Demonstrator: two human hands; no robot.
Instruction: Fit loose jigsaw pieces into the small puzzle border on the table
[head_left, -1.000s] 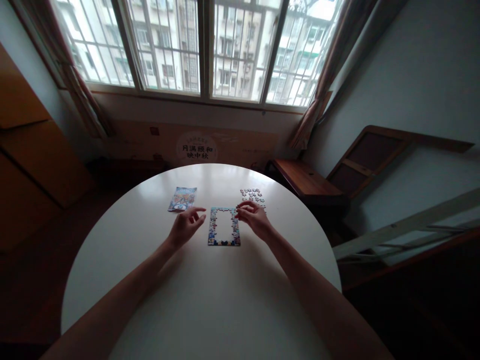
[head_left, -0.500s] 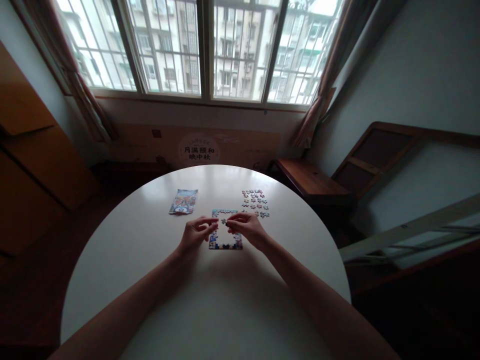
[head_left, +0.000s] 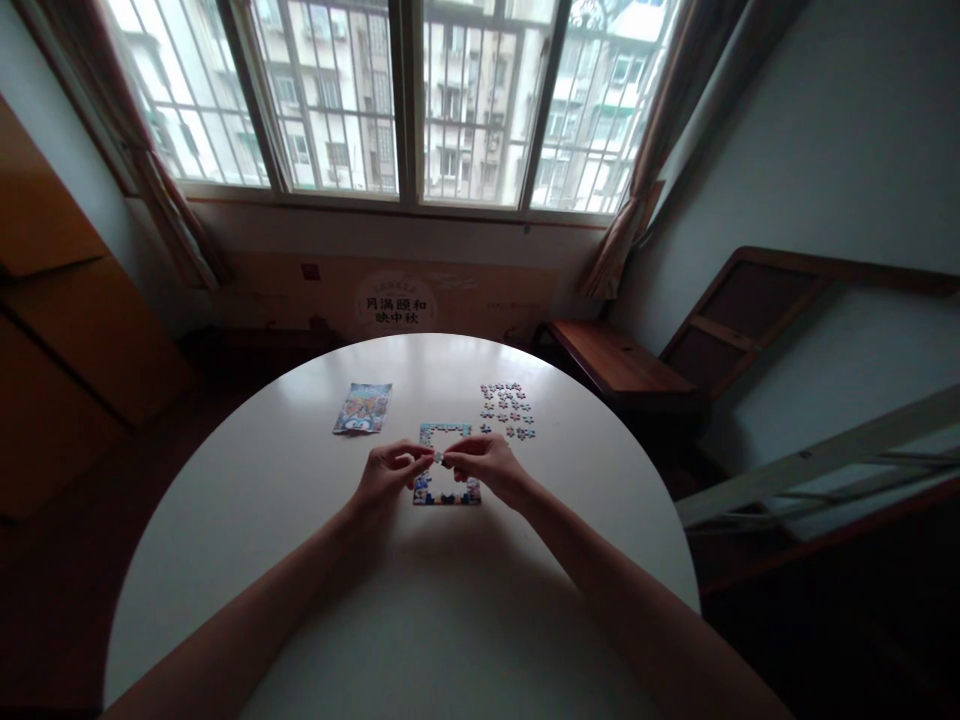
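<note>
A rectangular jigsaw border [head_left: 447, 492] with a bare middle lies on the round white table [head_left: 405, 600]. Both hands meet just above it. My left hand [head_left: 388, 472] and my right hand [head_left: 484, 463] each pinch one small puzzle piece [head_left: 438, 457] between fingertips. Loose puzzle pieces [head_left: 508, 409], several of them, lie spread out to the right of the border, apart from my hands. A printed picture packet [head_left: 363, 408] rests flat to the upper left of the border.
A wide barred window [head_left: 405, 100] with curtains fills the far wall. A wooden bench [head_left: 615, 365] and leaning boards stand at the right. Brown cabinets [head_left: 67, 330] stand at the left. The table's edge curves round close on both sides.
My right hand came from the loose pieces to the middle over the border with a piece. My left hand moved right to meet it, and both now pinch that piece.
</note>
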